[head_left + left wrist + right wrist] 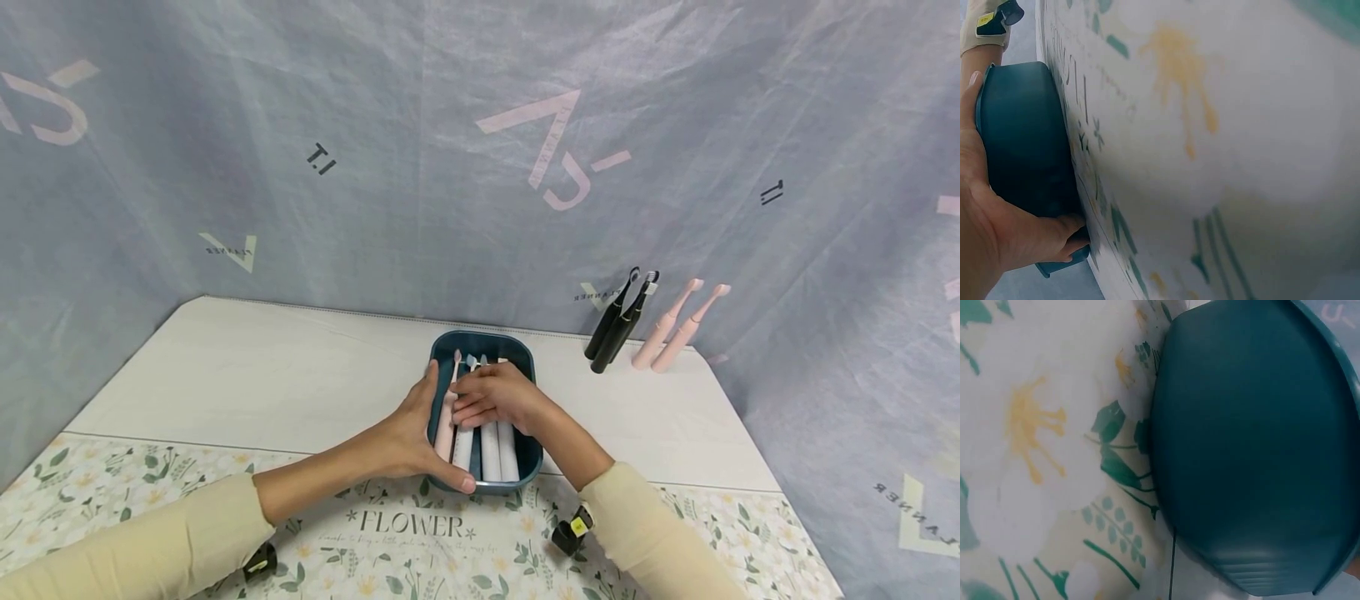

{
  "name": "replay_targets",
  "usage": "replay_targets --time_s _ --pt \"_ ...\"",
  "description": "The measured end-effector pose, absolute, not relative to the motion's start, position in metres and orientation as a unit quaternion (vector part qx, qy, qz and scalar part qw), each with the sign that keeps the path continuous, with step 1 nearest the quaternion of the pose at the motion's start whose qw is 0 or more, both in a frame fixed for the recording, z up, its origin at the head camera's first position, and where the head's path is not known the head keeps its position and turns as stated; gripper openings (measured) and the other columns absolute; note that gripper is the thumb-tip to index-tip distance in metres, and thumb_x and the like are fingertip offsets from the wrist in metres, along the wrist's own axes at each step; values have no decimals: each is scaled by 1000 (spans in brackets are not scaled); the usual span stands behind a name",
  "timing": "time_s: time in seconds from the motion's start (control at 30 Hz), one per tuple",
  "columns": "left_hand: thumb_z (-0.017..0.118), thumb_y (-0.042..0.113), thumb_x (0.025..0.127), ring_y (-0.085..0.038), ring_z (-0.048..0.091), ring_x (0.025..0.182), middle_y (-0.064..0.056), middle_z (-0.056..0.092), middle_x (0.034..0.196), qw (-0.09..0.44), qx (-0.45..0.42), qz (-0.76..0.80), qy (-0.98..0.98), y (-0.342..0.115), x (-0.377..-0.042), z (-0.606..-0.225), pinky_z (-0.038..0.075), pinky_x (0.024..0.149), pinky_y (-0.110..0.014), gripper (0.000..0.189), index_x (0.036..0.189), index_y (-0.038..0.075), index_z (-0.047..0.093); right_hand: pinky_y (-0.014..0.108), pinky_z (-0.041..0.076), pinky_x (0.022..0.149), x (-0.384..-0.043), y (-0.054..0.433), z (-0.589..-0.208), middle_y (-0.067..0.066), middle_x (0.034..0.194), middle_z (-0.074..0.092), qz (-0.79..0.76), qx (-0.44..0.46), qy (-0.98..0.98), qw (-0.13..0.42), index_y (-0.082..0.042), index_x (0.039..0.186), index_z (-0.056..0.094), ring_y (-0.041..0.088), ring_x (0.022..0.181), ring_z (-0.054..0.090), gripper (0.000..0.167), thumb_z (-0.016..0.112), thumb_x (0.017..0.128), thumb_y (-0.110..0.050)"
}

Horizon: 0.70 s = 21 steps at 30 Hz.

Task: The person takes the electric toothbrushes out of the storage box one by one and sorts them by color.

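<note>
In the head view a dark blue plastic bin [480, 340] holds several electric toothbrushes lying lengthwise. A pink toothbrush [445, 429] lies along its left wall; beside it is a white toothbrush [462, 450], with more white toothbrushes [490, 454] to the right. My left hand [416, 429] grips the bin's left side, thumb over the front rim. The left wrist view shows that hand [1010, 231] against the bin's outer wall [1025, 137]. Inside the bin, my right hand [502, 396] reaches across the toothbrushes, fingertips at the pink and white ones. The right wrist view shows mostly bin wall [1254, 444].
To the right, two black toothbrushes [618, 329] and two pink toothbrushes [675, 333] stand upright near the back edge. A floral cloth [412, 550] covers the front of the white table [300, 375]. Grey printed fabric [420, 167] hangs behind and at the sides.
</note>
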<state>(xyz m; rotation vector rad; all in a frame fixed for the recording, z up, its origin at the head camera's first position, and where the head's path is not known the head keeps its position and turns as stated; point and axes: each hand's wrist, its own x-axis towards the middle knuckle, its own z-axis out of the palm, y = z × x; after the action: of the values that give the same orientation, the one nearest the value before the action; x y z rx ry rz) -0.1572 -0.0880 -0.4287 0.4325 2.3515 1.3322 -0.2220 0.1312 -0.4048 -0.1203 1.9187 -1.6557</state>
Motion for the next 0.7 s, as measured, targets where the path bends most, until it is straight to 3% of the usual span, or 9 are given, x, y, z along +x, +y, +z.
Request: replay_targets --time_s 0.2,0.4,0.7 --pt "110 60 65 -46 -1 177 -15 -18 190 200 159 474 843 -89 -157 -429 26 138 -69 180 178 28 -26 34 71 79 -224 128 -409 9 92 80 -616 -53 721 312 10 140 69 15 78 84 37 70 111 -12" --pt "108 62 67 -49 2 177 -17 -17 190 204 161 473 842 -90 -158 -428 30 136 -71 179 178 26 -27 30 69 69 -225 123 -410 6 86 80 -589 -53 743 315 11 149 62 11 68 81 49 76 108 -11" --pt "107 60 70 -49 1 177 -18 -18 190 205 162 474 841 -90 -158 -428 32 136 -69 176 178 25 -28 26 66 61 -224 118 -410 2 76 78 -544 -62 777 310 7 135 71 8 59 75 40 82 105 -16"
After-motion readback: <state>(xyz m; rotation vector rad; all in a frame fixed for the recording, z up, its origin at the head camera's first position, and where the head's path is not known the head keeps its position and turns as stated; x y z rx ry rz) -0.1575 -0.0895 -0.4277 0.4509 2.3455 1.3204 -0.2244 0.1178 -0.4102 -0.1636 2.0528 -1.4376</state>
